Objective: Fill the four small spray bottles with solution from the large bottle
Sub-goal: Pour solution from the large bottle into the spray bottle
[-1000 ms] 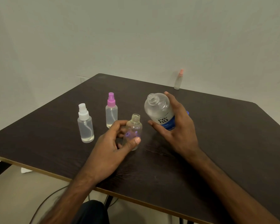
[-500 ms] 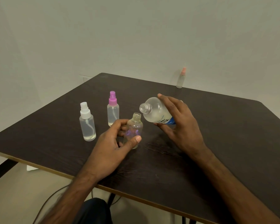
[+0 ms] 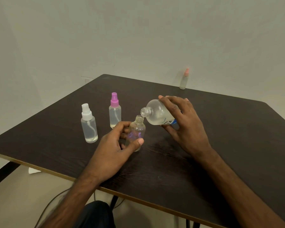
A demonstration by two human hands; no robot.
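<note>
One uncapped small bottle stands on the tabletop in the left grip; the right grip holds the large bottle tilted, mouth just above its neck. Beyond stand a white-capped bottle, a pink-capped bottle, and farthest an orange-capped bottle.

This looks like a plain office-type or workroom interior rather than a kitchen or workshop: smooth off-white walls meet in a corner behind a dark wood-grain table with a pale edge strip. A wall socket plate sits just past the table's far left edge, a cable trails under it over a beige floor, and a dark skirting strip runs at the lower left. On the table are only 4 small spray bottles and 1 large bottle.
</note>
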